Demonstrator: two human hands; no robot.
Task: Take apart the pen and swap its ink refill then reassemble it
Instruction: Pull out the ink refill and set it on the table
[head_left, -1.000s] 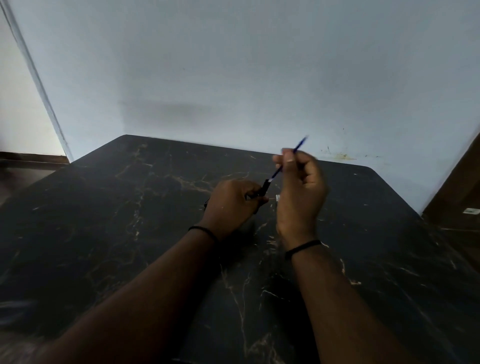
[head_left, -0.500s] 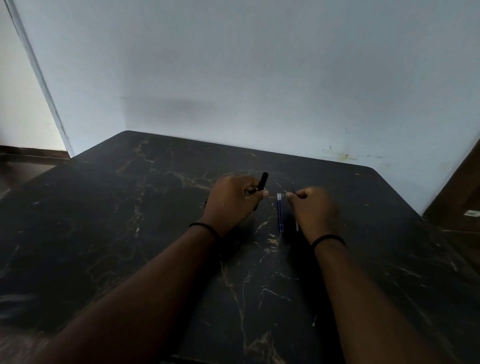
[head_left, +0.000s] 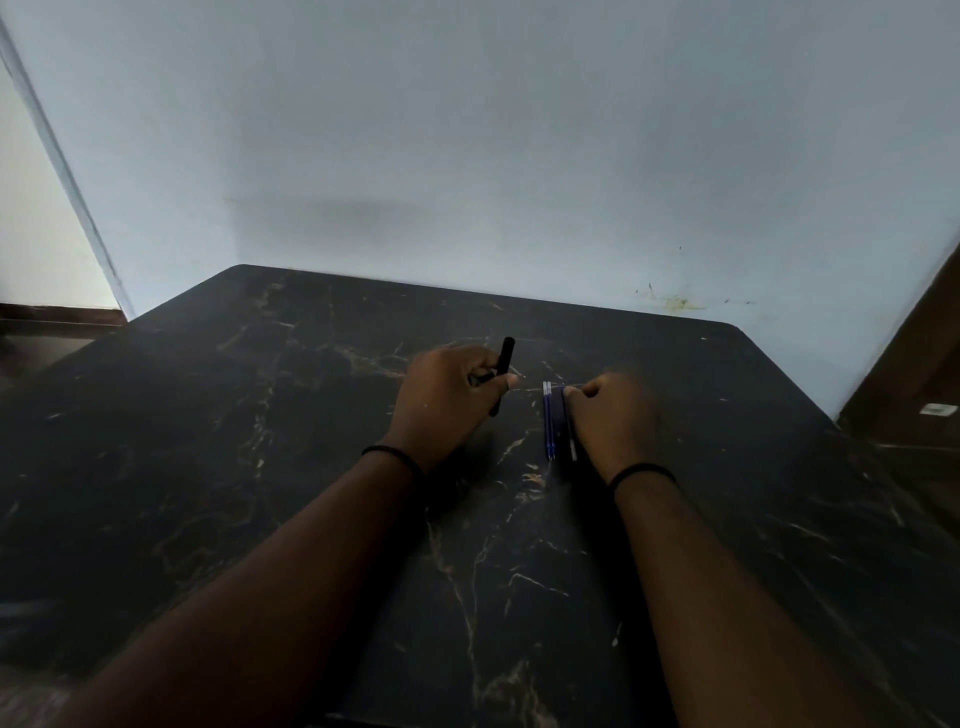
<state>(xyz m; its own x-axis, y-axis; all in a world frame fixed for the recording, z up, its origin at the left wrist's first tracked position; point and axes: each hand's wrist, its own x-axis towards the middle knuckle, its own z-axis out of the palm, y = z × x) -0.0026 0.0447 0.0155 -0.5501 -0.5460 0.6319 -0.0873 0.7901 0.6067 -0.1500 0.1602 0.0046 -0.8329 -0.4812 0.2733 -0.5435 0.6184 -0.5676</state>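
Observation:
My left hand (head_left: 447, 400) rests on the dark marble table (head_left: 260, 467) and grips the black pen barrel (head_left: 505, 358), which tilts up and away from me. Two blue ink refills (head_left: 548, 423) lie side by side on the table between my hands, pointing away from me. A third ink refill (head_left: 571, 444) with a pale near end lies just right of them, along my right hand (head_left: 615, 421). That hand is low on the table, slightly blurred, its thumb and fingertips pinched on the far end of this refill.
The table's far edge meets a pale blue wall (head_left: 519, 156). Dark wooden flooring or furniture (head_left: 914, 374) lies past the right edge. A black band circles each wrist.
My right hand came down from holding a blue refill in the air to the table, where the refill now lies beside the others. My left hand and the barrel barely moved.

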